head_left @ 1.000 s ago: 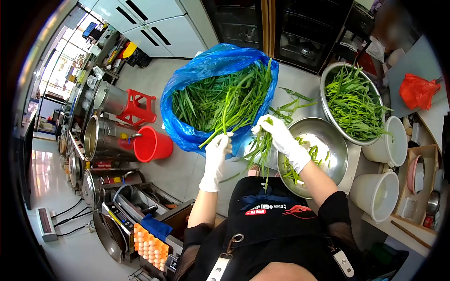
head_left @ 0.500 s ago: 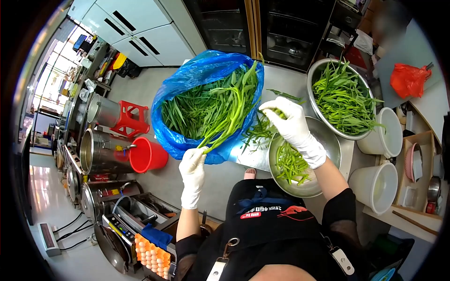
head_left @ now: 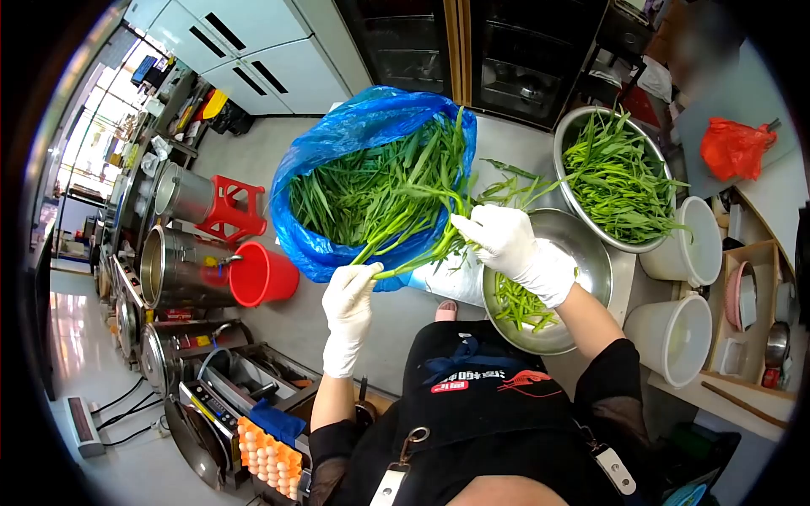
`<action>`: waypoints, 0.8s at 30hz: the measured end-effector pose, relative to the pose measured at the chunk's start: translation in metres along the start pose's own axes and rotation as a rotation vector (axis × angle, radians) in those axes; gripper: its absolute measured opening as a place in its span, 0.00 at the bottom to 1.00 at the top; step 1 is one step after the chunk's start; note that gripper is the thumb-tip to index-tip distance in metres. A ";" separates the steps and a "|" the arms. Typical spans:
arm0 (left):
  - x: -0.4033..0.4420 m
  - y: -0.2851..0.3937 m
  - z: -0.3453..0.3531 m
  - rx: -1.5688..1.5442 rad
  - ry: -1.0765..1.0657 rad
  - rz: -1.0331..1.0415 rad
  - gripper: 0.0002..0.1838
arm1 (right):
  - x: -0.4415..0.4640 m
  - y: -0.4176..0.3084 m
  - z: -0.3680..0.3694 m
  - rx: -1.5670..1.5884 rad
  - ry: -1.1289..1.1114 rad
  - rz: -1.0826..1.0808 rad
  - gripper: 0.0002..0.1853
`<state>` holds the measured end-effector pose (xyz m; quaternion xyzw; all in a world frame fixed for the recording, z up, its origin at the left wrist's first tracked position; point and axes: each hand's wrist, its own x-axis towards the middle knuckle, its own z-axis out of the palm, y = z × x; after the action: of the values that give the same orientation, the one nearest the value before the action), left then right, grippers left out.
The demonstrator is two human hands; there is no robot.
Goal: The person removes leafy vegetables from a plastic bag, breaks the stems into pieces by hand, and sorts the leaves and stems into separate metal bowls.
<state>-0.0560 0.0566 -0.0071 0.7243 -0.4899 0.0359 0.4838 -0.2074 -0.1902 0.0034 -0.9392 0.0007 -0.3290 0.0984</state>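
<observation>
My left hand (head_left: 346,316), in a white glove, pinches the lower ends of several long water spinach stalks (head_left: 426,255). My right hand (head_left: 513,251), gloved too, is closed on a stalk farther up, where leafy tips trail off to the right. These stalks lie across the near rim of a blue plastic bag (head_left: 316,160) filled with loose water spinach (head_left: 371,181). Below my right hand is a steel basin (head_left: 591,253) with short stem pieces (head_left: 517,304) in it. A second steel bowl (head_left: 560,177), behind it, is heaped with leafy tops (head_left: 616,177).
White plastic buckets (head_left: 671,337) stand at the right beside a wooden tray (head_left: 742,371). On the left are a red bucket (head_left: 263,274), a red stool (head_left: 232,207), steel pots (head_left: 181,274) and a carton of eggs (head_left: 270,460). Leaf scraps lie on the metal table.
My right hand has moved down and left from above the basin and closed on a stalk. The stalks between my hands now bend to the right. My left hand has kept its hold.
</observation>
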 end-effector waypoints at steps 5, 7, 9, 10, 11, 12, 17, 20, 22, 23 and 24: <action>0.005 0.000 0.002 -0.073 -0.134 -0.295 0.10 | -0.003 0.006 0.000 0.293 -0.013 0.320 0.08; 0.006 -0.002 0.007 -0.099 -0.185 -0.354 0.09 | -0.009 0.013 0.009 0.535 -0.032 0.553 0.07; 0.009 -0.003 0.014 -0.111 -0.238 -0.363 0.08 | -0.014 0.024 0.021 0.748 0.002 0.737 0.08; 0.011 -0.002 0.017 -0.096 -0.255 -0.368 0.08 | -0.014 0.027 0.027 0.850 0.049 0.806 0.08; 0.014 0.002 0.019 -0.103 -0.266 -0.391 0.08 | -0.015 0.029 0.032 0.952 0.098 0.875 0.08; 0.019 0.006 0.020 -0.111 -0.278 -0.414 0.09 | -0.011 0.027 0.027 0.961 0.094 0.943 0.08; 0.021 0.000 0.009 -0.124 -0.252 -0.438 0.09 | -0.013 0.061 -0.004 1.154 0.273 1.150 0.06; 0.015 -0.006 0.009 -0.198 -0.282 -0.483 0.11 | 0.011 0.037 -0.019 0.619 0.309 0.678 0.06; 0.025 0.004 0.014 -0.279 -0.332 -0.469 0.13 | 0.023 0.007 -0.016 0.473 0.217 0.350 0.06; 0.028 0.010 0.016 -0.347 -0.364 -0.509 0.14 | 0.020 -0.005 -0.005 0.224 0.194 0.105 0.06; 0.030 0.016 0.017 -0.415 -0.396 -0.547 0.15 | 0.017 -0.019 0.002 0.158 0.133 -0.003 0.08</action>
<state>-0.0592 0.0231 0.0107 0.7078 -0.3594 -0.3344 0.5080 -0.1940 -0.1719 0.0159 -0.9046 -0.0204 -0.3898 0.1714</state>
